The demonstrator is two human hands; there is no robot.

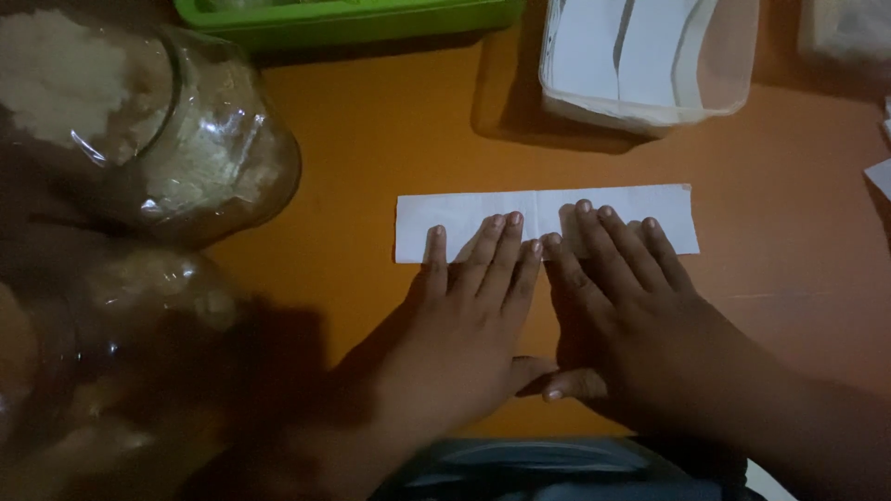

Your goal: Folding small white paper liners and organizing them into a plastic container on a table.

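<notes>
Worktop: orange worktop, smooth, matte; faint scratch marks seen at right. Scene dimly lit, w/ heavy shadow over lower left.
Paper: long white paper strip laid flat near centre, long side running left-right; a crease seen approx. mid-strip. Lower edge covered by both hands.
Left hand: left hand laid palm down, fingers straight and close together, little finger set slightly apart; tips pressed on the strip's lower left-of-centre part. Nothing is gripped.
Right hand: right hand laid palm down just beside the left, fingers straight and mostly together, tips pressed flat on the strip right of the crease. Nothing is gripped. Thumbs tucked below, tips nearly met.
Jars: clear glass jar lying on its side at upper left, filled w/ pale crumbly stuff; a second jar below it, mostly in shadow, contents hard to tell.
Tray: green plastic tray at top edge, cut off by frame.
Tub: clear plastic tub at upper right, white sheets held inside; well apart from the strip.
Edges: white paper bits at far right edge; dark grey object at bottom centre, kind not clear.
Room: nothing beyond the worktop is shown.
</notes>
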